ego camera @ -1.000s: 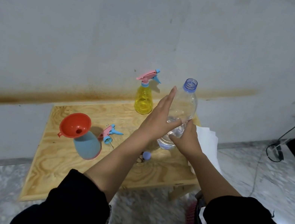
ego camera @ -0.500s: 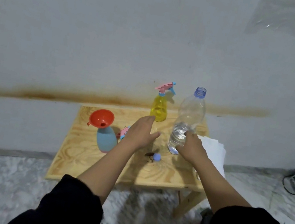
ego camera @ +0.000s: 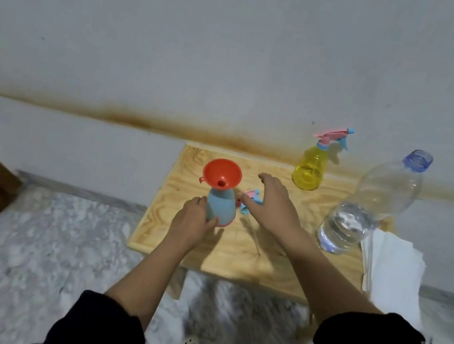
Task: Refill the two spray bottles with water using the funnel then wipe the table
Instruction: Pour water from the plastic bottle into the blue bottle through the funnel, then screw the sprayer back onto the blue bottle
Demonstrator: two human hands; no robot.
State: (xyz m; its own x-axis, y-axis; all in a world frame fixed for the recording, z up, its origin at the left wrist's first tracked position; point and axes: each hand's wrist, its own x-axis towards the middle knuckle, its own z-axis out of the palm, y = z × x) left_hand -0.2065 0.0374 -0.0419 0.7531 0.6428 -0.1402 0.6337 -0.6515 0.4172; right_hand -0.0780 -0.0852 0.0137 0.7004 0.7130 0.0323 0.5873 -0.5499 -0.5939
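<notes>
On the wooden table (ego camera: pixel 236 252), the left hand (ego camera: pixel 190 224) wraps its fingers around the lower body of the blue spray bottle (ego camera: pixel 220 205), which stands upright with the orange funnel (ego camera: pixel 221 174) seated in its open neck. Just right of it, the right hand (ego camera: pixel 272 202) hovers with loosely spread fingers, gripping nothing, over the detached pink-and-blue sprayer head (ego camera: pixel 249 203) lying on the wood. Farther right, the yellow spray bottle (ego camera: pixel 309 168) stands capped near the wall, the uncapped clear water bottle (ego camera: pixel 365 208) stands partly filled at the table's right side, and a stack of white paper towels (ego camera: pixel 390 270) overhangs the right edge.
</notes>
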